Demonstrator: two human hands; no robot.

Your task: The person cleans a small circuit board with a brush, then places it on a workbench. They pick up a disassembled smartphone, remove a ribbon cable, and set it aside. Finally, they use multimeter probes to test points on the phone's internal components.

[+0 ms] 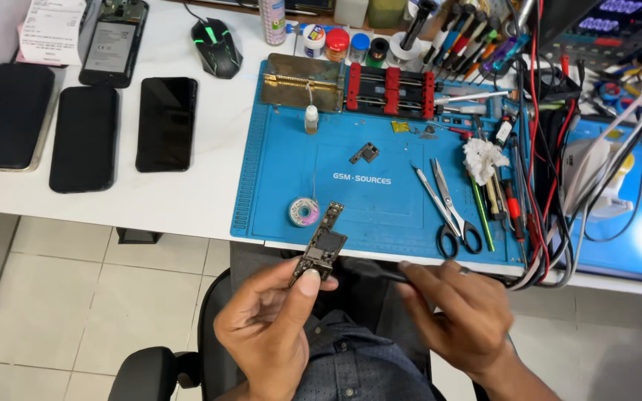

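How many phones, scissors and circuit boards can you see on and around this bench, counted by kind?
Phones lying on the white table: 4, three face-down or dark-screened and one opened up
Scissors on the blue mat: 1
Circuit board, in the grip of the left hand: 1
Total: 6

- Three dark phone screens (pixel 87 134), blank, side by side at the desk's (pixel 202 186) left end.
- White paper slip (pixel 52 30), printed, top left corner, partly over an opened phone (pixel 113 44) with a grey label.
- Display with purple digits (pixel 611 18), top right.
- White lettering (pixel 362 178) mid blue mat.
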